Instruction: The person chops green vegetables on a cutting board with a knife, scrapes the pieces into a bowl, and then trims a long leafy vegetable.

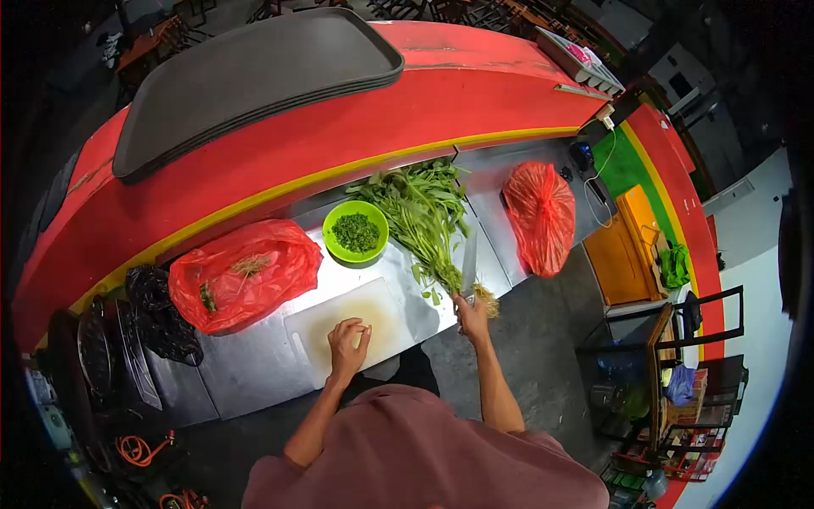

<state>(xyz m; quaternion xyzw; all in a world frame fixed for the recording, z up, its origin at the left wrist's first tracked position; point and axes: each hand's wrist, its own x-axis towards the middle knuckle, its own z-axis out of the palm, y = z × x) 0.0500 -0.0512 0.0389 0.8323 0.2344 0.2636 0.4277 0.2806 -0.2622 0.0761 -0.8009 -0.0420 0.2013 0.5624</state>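
Note:
My right hand [471, 316] is closed around the handle of a knife [469, 261], its blade pointing away from me. Beside the blade lies a large bunch of leafy greens [421, 212], with its pale roots [486, 299] right by this hand. My left hand [348, 346] is over the white cutting board [373, 305], fingers curled in toward the thumb. Whatever may be between those fingertips is too small to make out. Behind the board stands a lime-green bowl [329, 240] with chopped greens [355, 232] inside.
An opened red plastic bag [292, 254] with root scraps sits left on the metal counter [246, 373], near a black bag [161, 318]. Another red bag [540, 220], tied, is at right. Dark trays [263, 76] rest on the red ledge [483, 93].

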